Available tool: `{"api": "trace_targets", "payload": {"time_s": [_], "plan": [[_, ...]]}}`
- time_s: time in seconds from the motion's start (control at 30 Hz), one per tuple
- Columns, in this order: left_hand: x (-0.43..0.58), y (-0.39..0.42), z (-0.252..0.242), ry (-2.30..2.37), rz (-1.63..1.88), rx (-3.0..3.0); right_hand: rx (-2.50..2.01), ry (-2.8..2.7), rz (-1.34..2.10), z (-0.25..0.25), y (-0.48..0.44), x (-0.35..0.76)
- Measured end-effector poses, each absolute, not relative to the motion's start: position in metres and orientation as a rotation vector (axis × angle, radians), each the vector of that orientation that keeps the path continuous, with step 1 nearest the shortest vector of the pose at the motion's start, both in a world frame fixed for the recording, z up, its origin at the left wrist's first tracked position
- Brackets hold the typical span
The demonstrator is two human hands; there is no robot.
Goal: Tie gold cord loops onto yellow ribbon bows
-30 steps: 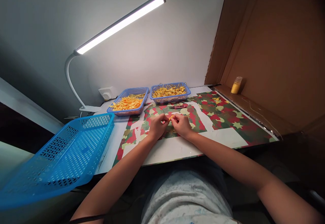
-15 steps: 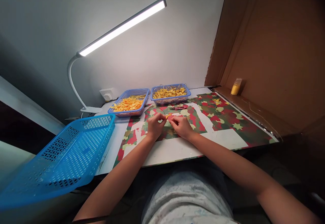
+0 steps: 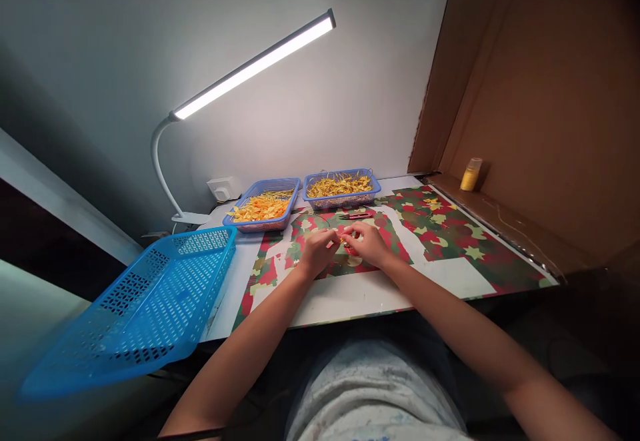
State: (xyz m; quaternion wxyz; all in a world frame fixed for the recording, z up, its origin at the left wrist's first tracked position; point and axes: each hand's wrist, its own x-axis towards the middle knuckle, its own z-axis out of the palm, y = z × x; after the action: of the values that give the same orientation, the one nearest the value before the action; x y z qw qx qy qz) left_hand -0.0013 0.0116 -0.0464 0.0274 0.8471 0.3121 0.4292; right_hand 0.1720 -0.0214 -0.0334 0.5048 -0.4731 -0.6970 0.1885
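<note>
My left hand (image 3: 319, 252) and my right hand (image 3: 369, 244) meet over the patterned table covering. The fingers of both are pinched together around a small yellow piece (image 3: 343, 242), mostly hidden by the fingertips, so its exact kind does not show. Just beyond the hands lies a pair of small red-handled snips (image 3: 356, 216), touched by neither hand. Behind them, a blue-violet basket (image 3: 285, 218) holds orange-yellow ribbon-like pieces (image 3: 263, 208). To its right, a second such basket (image 3: 345, 200) is heaped with gold pieces and thin stems (image 3: 340, 184).
A large blue perforated basket (image 3: 200, 314) stands at the left, overhanging the table edge. A lit desk lamp (image 3: 255, 64) arches above the back. Cardboard (image 3: 540, 94) walls the right side, with a small yellow bottle (image 3: 471, 174) beside it. A few gold bits (image 3: 433, 204) lie on the right.
The view has shifted slightly, moving everything a little right and down. My right hand has turned and its fingers have come nearer the left fingertips. The yellow piece stays between them.
</note>
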Motion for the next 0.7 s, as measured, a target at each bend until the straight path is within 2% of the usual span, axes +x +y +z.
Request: {"api": "trace_targets", "payload": {"time_s": [0.3, 0.4, 0.53, 0.7], "plan": [[0.002, 0.015, -0.047, 0.912, 1.160, 2.698, -1.075, -1.628, 0.447, -0.032, -0.019, 0.160], [-0.001, 0.019, -0.047, 0.968, 1.154, 2.580, -0.992, -1.544, 0.539, -0.023, -0.018, 0.168], [-0.011, 0.027, -0.048, 1.072, 1.208, 2.352, -0.781, -1.431, 0.765, 0.006, -0.017, 0.189], [-0.017, 0.034, -0.046, 1.066, 1.187, 2.245, -0.679, -1.256, 0.749, 0.060, -0.015, 0.217]]}}
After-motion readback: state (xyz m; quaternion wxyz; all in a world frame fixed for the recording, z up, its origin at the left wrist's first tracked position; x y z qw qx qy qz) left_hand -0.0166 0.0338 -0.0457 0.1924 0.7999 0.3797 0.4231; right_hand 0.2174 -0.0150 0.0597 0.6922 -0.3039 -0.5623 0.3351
